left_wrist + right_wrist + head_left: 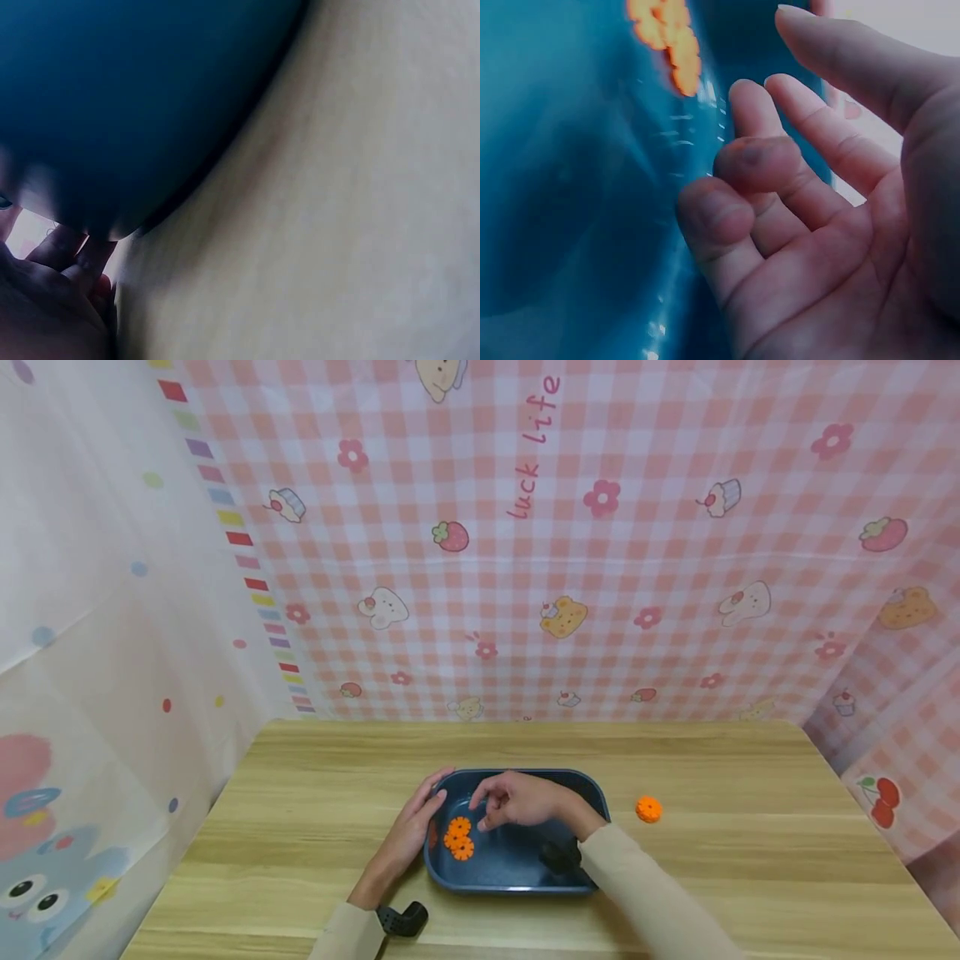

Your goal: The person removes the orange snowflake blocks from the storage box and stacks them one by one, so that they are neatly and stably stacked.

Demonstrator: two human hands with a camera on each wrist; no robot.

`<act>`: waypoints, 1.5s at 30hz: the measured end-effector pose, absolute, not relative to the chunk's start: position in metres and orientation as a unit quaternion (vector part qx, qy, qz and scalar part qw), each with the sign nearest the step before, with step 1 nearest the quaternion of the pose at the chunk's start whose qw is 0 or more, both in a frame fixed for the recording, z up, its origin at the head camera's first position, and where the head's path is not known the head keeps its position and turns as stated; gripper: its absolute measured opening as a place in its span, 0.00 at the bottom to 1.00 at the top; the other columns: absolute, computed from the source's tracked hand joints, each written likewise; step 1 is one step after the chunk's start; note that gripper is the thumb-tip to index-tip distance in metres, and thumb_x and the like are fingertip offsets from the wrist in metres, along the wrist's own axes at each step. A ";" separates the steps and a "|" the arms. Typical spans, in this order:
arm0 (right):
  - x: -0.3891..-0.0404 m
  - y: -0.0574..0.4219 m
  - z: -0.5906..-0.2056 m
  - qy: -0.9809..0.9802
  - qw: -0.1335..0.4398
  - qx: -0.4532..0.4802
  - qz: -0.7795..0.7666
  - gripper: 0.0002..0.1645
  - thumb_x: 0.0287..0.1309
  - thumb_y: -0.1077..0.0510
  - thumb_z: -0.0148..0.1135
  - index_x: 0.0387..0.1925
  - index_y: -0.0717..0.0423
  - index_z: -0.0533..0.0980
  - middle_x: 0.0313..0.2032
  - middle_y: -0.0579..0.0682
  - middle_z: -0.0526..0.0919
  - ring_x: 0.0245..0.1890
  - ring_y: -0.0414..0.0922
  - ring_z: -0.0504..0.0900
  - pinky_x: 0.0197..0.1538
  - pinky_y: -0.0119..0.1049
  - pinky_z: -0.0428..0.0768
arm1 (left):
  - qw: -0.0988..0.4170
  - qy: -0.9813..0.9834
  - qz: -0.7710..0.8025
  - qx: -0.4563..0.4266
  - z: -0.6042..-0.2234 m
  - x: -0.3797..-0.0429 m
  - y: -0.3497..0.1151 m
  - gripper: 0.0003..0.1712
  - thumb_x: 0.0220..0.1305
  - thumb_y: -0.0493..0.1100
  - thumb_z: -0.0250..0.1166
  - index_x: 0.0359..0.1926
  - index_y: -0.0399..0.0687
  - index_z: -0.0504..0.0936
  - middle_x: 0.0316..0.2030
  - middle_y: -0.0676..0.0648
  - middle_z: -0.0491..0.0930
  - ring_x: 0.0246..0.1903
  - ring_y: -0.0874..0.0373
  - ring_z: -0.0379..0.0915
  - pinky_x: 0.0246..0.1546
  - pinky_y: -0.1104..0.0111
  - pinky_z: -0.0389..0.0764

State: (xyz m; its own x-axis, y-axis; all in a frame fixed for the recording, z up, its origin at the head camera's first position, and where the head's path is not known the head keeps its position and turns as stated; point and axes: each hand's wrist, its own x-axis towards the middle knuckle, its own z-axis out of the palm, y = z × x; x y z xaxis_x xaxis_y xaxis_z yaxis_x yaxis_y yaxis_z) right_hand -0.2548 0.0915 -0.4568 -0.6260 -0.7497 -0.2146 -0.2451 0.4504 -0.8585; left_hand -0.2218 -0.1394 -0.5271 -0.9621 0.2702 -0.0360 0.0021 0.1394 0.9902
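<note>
A dark blue rectangular tray [517, 888] with rounded corners stands on the table. My left hand [411, 827] grips its left side, thumb over the rim and fingers along the outer wall. In the left wrist view, fingertips [94, 255] touch the blue wall. My right hand [521, 799] hovers over the tray with loosely bent fingers and nothing between them; the right wrist view shows thumb and fingers apart. Orange notched plastic discs [459, 838] lie in the tray's left part, touching or overlapping, left of the right hand's fingertips.
Another orange notched disc [648, 809], perhaps a small stack, lies on the wooden table [720, 877] right of the tray. A pink checked cloth [480, 568] hangs behind the table's back edge. Black wrist devices [405, 920] sit on both arms.
</note>
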 end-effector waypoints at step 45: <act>-0.260 0.060 -0.491 0.848 0.272 -0.255 -0.377 0.12 0.57 0.62 0.70 0.44 0.51 0.80 0.15 0.44 0.74 0.11 0.39 0.68 0.18 0.30 0.68 | 0.103 0.720 0.680 0.094 -0.531 -0.223 -0.138 0.28 0.78 0.55 0.47 0.73 0.57 0.63 0.72 0.54 0.62 0.71 0.54 0.56 0.72 0.50 0.51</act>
